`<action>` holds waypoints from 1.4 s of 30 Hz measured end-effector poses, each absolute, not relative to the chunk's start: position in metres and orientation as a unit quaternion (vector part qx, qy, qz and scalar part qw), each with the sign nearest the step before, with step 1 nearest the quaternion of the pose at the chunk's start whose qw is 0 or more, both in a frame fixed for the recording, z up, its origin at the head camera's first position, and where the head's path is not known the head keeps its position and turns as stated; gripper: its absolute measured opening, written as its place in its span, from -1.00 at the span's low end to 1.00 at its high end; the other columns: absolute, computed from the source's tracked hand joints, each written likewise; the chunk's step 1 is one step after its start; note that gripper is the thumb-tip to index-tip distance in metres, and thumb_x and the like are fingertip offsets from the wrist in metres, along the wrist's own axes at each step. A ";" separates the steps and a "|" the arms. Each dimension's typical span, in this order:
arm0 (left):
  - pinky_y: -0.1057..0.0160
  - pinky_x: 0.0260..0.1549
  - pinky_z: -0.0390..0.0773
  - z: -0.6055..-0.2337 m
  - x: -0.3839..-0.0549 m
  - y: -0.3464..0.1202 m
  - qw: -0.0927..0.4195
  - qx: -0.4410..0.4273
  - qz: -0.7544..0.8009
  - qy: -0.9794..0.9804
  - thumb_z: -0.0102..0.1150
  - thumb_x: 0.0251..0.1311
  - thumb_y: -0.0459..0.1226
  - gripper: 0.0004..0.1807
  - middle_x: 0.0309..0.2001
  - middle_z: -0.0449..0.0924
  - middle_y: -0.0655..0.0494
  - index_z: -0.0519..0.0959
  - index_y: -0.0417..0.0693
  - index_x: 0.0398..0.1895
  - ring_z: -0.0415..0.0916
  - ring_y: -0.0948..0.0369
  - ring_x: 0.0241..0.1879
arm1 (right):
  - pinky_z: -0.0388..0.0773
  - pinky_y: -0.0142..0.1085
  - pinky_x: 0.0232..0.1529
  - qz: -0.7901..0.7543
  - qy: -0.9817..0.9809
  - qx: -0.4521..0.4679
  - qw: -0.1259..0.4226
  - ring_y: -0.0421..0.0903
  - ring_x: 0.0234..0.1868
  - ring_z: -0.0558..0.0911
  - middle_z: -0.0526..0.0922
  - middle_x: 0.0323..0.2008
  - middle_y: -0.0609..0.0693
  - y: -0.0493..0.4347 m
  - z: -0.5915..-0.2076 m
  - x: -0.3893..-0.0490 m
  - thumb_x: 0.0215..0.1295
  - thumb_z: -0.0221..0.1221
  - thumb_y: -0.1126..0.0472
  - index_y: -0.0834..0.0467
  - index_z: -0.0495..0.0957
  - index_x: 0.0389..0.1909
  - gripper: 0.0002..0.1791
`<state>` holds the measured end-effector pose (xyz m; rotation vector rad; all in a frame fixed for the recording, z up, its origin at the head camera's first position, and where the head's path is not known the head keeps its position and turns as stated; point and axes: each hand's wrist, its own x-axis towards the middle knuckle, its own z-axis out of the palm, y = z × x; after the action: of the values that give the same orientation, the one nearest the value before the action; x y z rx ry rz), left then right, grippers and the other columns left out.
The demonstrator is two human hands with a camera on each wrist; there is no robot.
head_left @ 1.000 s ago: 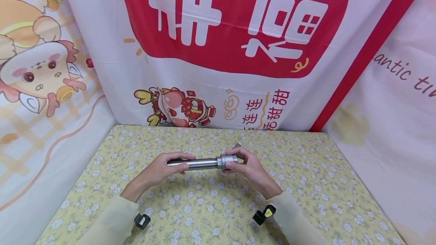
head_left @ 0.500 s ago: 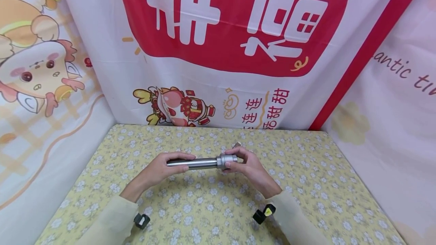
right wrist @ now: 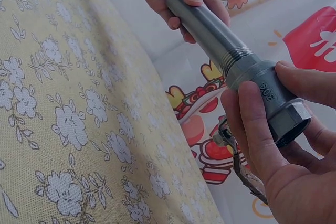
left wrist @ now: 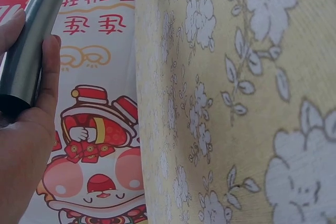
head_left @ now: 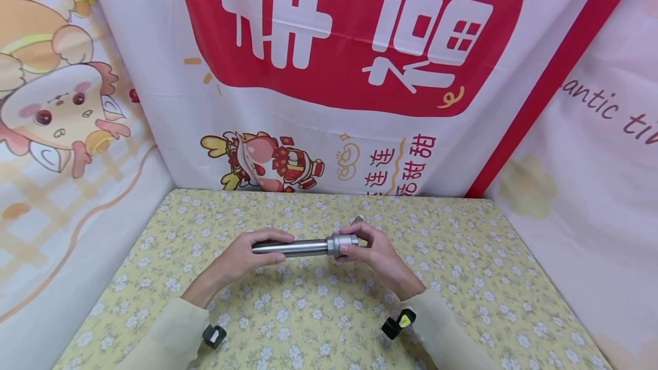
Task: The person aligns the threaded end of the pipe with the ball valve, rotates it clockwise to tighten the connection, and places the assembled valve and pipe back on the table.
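Note:
A smooth steel pipe (head_left: 305, 248) runs sideways between the two hands, above the table. My left hand (head_left: 241, 256) grips its left end, thumb on the near side and fingers on the far side. Threads (right wrist: 234, 59) on the pipe's other end enter a steel ball valve (right wrist: 265, 85) marked 304. Thumb and fingers of my right hand (head_left: 379, 253) hold the valve body. A flat metal lever (right wrist: 244, 174) hangs off the valve beside the right fingers in the right wrist view. The pipe's left end (left wrist: 18, 100) shows against the palm in the left wrist view.
A yellow floral cloth (head_left: 319, 313) covers the table. White printed curtains (head_left: 169, 101) stand at the back and both sides. Black wrist devices (head_left: 214, 334) sit on both sleeves.
Both hands keep their holds, and pipe and valve stay in the same place. The left thumb and fingers stand slightly wider apart around the pipe.

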<state>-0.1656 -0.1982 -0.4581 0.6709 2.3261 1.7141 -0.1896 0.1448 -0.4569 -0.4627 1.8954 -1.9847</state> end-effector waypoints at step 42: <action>-0.07 -0.12 0.76 -0.457 -0.167 -0.198 0.105 0.191 0.540 0.813 0.27 0.58 -0.04 -0.61 0.24 0.66 -0.11 0.69 0.15 0.37 0.68 -0.13 -0.09 | 0.76 0.04 0.19 -0.704 0.669 -0.159 0.179 0.13 0.11 0.77 0.52 0.33 0.23 0.142 -0.459 -0.190 0.44 0.46 0.19 0.23 0.57 0.32 -0.49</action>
<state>-0.1674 -0.1984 -0.4574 0.5642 2.3975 1.5910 -0.1896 0.1421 -0.4590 -0.4482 1.8922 -1.9899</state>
